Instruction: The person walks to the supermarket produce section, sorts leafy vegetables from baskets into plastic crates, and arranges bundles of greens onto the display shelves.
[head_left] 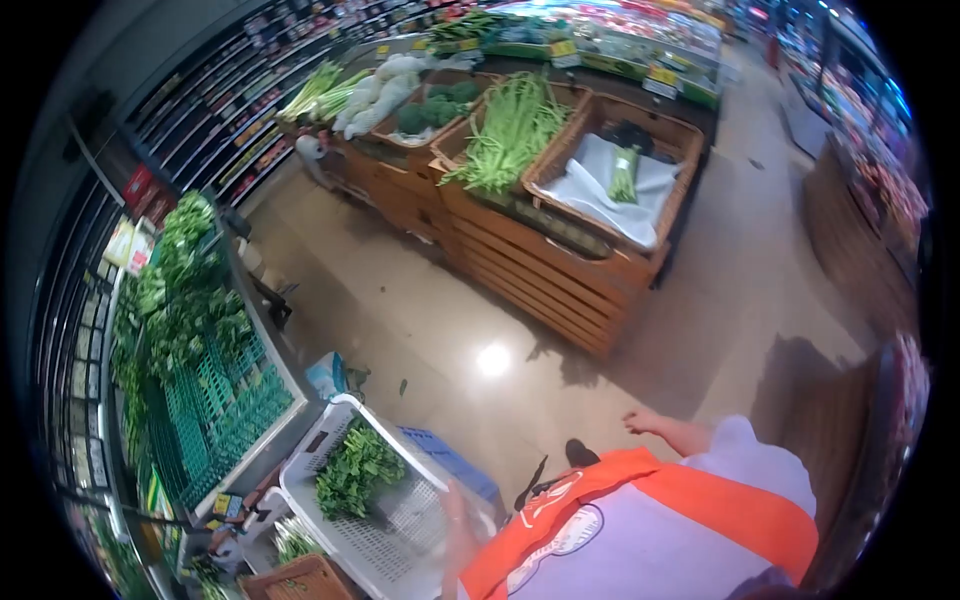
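Observation:
At the lower middle is my left hand (457, 512), blurred and pale, at the right side of a white plastic basket (405, 535). I cannot tell whether its fingers grip the rim. Inside the basket lies a bunch of leafy greens (358, 472) at the far end. My right hand (642, 422) hangs over the floor in front of my orange apron (730, 505), fingers loosely apart, holding nothing. Close to the basket stands a slanted shelf with green plastic crates (225, 410), its upper part covered with leafy vegetables (185, 285).
Ahead, a wooden display stand (530, 290) carries wicker baskets of long green beans (515, 130), broccoli (437, 105) and a wrapped green bunch (625, 175). A blue crate (450, 460) sits beside the white basket. Another display (860, 230) curves along the right. Leaf scraps (403, 387) dot the floor.

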